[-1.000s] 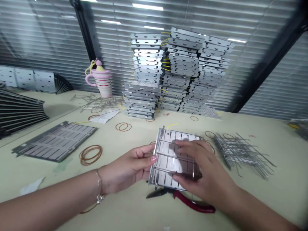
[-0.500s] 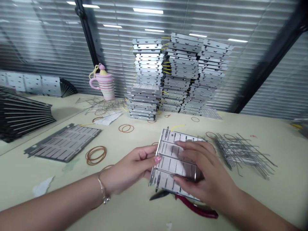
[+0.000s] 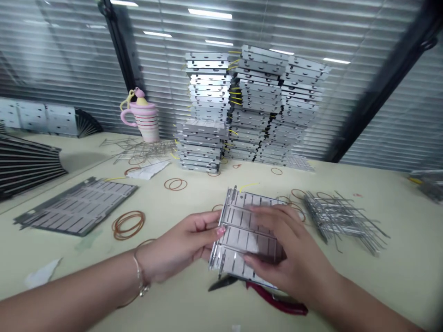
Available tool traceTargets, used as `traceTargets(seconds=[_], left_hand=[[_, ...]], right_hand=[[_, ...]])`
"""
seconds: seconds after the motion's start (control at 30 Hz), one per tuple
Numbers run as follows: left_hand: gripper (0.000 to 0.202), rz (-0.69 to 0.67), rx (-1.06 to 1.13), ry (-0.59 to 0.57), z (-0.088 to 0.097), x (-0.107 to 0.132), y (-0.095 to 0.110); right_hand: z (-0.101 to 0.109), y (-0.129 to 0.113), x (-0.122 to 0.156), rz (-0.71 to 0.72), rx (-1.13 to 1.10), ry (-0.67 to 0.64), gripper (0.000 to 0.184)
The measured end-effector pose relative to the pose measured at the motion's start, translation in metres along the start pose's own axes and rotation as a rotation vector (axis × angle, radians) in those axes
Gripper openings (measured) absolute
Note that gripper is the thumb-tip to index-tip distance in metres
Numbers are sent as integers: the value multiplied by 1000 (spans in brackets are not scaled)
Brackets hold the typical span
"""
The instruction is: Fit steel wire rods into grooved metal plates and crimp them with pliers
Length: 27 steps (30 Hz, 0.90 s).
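Observation:
A flat metal panel (image 3: 238, 237) with a pale, slotted face is tilted in front of me, thin metal rods running across it. My left hand (image 3: 194, 240) grips its left edge, thumb on top and fingers behind. Over the right part of the panel curves my right hand (image 3: 287, 244), its fingertips and thumb pressed on the face around the rods. The panel's right edge is partly hidden by that hand. Under the near edge lie pliers (image 3: 277, 302) with a red handle and dark jaws. A yellow wire (image 3: 249, 186) sticks out at the panel's far edge.
Loose metal rods (image 3: 346, 221) lie heaped at right. Another slotted panel (image 3: 79, 207) and a coil of brown rings (image 3: 128, 225) are at left. Tall stacks of metal panels (image 3: 207, 99) and a pink-striped cup (image 3: 147, 120) stand at the back by the blinds.
The whole view has shifted slightly, so things appear a little further left. Both hands keep their hold on the panel, with the right fingers shifting only slightly.

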State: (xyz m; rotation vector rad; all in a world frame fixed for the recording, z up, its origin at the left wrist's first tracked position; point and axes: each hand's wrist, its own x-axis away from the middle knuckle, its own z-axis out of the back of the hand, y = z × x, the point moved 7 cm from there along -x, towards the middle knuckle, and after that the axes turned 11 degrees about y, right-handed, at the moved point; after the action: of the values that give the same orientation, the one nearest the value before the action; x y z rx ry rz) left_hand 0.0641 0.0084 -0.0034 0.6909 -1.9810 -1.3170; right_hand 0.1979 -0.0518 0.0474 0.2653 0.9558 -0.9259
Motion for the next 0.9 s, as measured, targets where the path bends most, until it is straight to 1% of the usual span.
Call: traceTargets(seconds=[0.1,0.13,0.2,0.27,0.33,0.4,0.47,0.5,0.53,0.57,0.6,0.63,0.67,0.7,0.73,0.77,0.8,0.83,0.87,0.9], left_hand=[[26,-80,-261,56,-1,5,6],[25,-119,-369,91,-1,6,9],[30,-189,-537,195,2,8,17],[37,-238,-622,313,8,9,26],[40,-261,-662,373,14,7,33],[37,-292,-716,386,21,4,40],[34,-366,-779,430,32,3,52],[33,-407,-813,470,39,4,59],[33,-438,-842,512,46,5,66],[34,-458,-860,550,52,8,72],[36,-466,-870,584,58,10,78],[38,-461,-875,604,63,12,82],[39,-446,-881,598,66,13,85],[40,-431,-890,566,66,13,86],[40,-423,-904,519,64,13,86],[40,-420,-923,463,61,12,85],[39,-414,-942,395,57,11,83],[37,-401,-958,321,52,9,79],[36,-372,-967,244,47,8,74],[34,-323,-974,155,42,7,66]], right_hand=[[-1,-6,2,51,24,14,47],[-2,-8,3,61,35,16,44],[-3,-15,2,74,55,16,40],[-1,-23,-1,103,65,-3,36],[8,-26,-8,133,60,-10,35],[28,-17,-17,101,58,59,35],[52,6,-25,-38,71,163,28],[57,20,-26,-123,71,151,22],[56,31,-26,-192,53,62,18],[47,39,-22,-241,20,-94,17],[35,42,-16,-261,-25,-284,20],[22,40,-7,-254,-75,-472,26],[11,34,3,-237,-122,-622,34],[2,27,11,-224,-155,-722,41],[-4,20,16,-218,-169,-772,46],[-9,15,19,-219,-168,-787,45],[-12,11,21,-224,-156,-786,38],[-14,9,21,-232,-136,-780,27],[-15,8,21,-236,-114,-772,17],[-15,9,21,-235,-95,-771,10]])
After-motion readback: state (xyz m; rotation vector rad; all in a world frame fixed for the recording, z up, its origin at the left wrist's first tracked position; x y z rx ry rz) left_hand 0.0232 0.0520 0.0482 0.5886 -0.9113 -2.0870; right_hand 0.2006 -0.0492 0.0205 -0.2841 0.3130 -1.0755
